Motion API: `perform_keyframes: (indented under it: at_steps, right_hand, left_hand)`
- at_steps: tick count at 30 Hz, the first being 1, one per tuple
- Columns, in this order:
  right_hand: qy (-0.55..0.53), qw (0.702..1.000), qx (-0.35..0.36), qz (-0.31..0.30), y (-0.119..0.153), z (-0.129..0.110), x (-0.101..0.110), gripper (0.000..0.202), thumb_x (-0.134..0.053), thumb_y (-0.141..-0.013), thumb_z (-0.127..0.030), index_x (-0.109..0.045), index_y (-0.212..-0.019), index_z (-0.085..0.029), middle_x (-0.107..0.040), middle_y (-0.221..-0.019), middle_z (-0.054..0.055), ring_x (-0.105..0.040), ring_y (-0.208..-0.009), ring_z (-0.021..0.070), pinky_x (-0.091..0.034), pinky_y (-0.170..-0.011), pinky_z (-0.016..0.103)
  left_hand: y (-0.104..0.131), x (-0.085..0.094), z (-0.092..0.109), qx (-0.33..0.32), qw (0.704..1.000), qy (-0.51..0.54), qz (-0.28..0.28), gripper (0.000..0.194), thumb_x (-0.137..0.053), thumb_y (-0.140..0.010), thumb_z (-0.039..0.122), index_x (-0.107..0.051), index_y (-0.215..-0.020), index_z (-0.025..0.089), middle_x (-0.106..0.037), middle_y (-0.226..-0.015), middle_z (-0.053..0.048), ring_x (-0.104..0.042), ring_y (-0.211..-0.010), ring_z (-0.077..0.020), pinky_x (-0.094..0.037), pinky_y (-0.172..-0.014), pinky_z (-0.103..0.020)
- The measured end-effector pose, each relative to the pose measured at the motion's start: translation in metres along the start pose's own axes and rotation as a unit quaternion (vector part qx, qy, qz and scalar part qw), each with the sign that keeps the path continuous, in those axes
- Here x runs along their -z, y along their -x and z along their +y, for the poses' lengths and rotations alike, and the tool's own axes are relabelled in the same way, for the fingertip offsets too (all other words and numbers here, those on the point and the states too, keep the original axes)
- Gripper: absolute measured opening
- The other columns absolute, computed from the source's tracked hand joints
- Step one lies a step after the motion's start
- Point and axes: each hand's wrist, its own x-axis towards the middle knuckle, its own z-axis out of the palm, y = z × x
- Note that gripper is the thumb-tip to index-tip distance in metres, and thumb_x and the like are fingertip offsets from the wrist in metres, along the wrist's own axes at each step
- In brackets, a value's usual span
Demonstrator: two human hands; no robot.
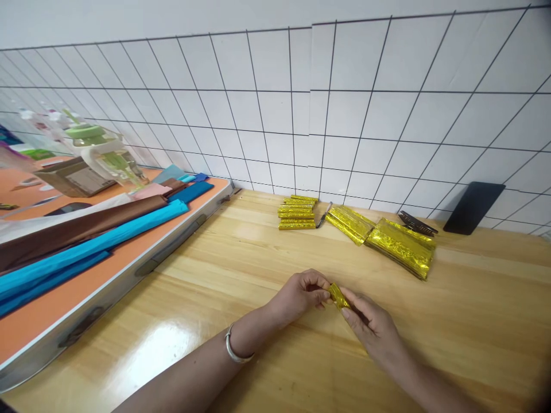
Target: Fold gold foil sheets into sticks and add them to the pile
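Gold foil flashes between the two hands: a small folded strip (pixel 338 296), held above the wooden bench (pixel 206 275). The left hand (pixel 306 293) has its grip closed on the upper end, fingertips pinching, and the right hand (pixel 369 321) grips the lower end between thumb and fingers. A silver bangle (pixel 235 346) (slim, open-ended) circles the left wrist. Further back, near the tiled wall (pixel 275 115), there's a row of narrow gold bundles (pixel 297 213), a pen (pixel 323 215) just beside it, then two wider gold stacks (pixel 402 246), touching, and over on the right, a black phone-like slab (pixel 473 207), leaning against the wall.
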Motion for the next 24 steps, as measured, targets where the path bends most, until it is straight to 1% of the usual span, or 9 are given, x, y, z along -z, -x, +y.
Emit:
perform_keyframes:
  at_steps: [5,9,14,16,20,24]
  right_hand:
    - [0.041,0.999,0.032,-0.007,0.0,-0.002,0.0016,0.039,-0.042,-0.091,-0.03,-0.047,-0.129,-0.023,-0.057,-0.122,0.008,-0.053,-0.113,0.0203,-0.044,-0.096,0.035]
    - [0.111,0.992,0.061,0.0,0.0013,-0.0041,0.0026,0.04,-0.04,-0.091,-0.029,-0.044,-0.13,-0.022,-0.056,-0.122,0.009,-0.053,-0.112,0.0212,-0.046,-0.094,0.036]
    - [0.242,0.965,0.098,0.021,0.0045,-0.0014,-0.0014,0.044,-0.038,-0.092,-0.028,-0.035,-0.136,-0.018,-0.058,-0.116,0.014,-0.057,-0.105,0.0242,-0.05,-0.088,0.041]
    - [0.275,0.954,0.115,0.03,0.0049,-0.0003,-0.0031,0.046,-0.038,-0.092,-0.027,-0.032,-0.137,-0.019,-0.06,-0.114,0.014,-0.059,-0.102,0.0244,-0.051,-0.085,0.041]
    - [0.305,0.94,0.148,0.048,0.0041,-0.0004,-0.0034,0.047,-0.04,-0.092,-0.026,-0.03,-0.138,-0.02,-0.062,-0.108,0.013,-0.061,-0.095,0.0235,-0.053,-0.081,0.039]
    - [0.313,0.932,0.173,0.054,0.004,-0.0009,-0.0017,0.048,-0.044,-0.091,-0.024,-0.031,-0.137,-0.021,-0.063,-0.106,0.011,-0.062,-0.092,0.0223,-0.052,-0.08,0.037]
  left_hand:
    - [0.0007,0.0002,-0.0004,-0.012,1.0,-0.003,0.02,0.03,-0.071,-0.067,0.038,-0.059,-0.075,0.011,-0.058,-0.069,-0.002,-0.051,-0.06,-0.0097,-0.043,-0.059,-0.023]
    - [0.0002,0.0,-0.0015,0.0,1.0,0.005,0.024,0.034,-0.071,-0.066,0.043,-0.059,-0.075,0.012,-0.055,-0.064,0.001,-0.048,-0.056,-0.0081,-0.04,-0.055,-0.022]
    - [-0.0008,0.0004,-0.0062,-0.007,0.999,-0.009,0.035,0.032,-0.069,-0.068,0.042,-0.058,-0.074,0.012,-0.053,-0.062,0.002,-0.046,-0.054,-0.0074,-0.037,-0.053,-0.021]
    - [-0.001,0.0001,-0.0076,-0.016,0.999,-0.018,0.038,0.029,-0.067,-0.07,0.04,-0.058,-0.074,0.012,-0.052,-0.062,0.002,-0.045,-0.054,-0.0072,-0.036,-0.053,-0.02]
    - [-0.0008,-0.0014,-0.0078,-0.022,0.999,-0.021,0.044,0.028,-0.066,-0.071,0.038,-0.058,-0.074,0.012,-0.052,-0.063,0.002,-0.043,-0.054,-0.0069,-0.035,-0.052,-0.02]
    - [-0.0002,-0.0033,-0.0062,-0.014,0.998,-0.016,0.055,0.029,-0.067,-0.069,0.039,-0.058,-0.073,0.012,-0.051,-0.061,0.002,-0.042,-0.054,-0.0069,-0.034,-0.052,-0.02]
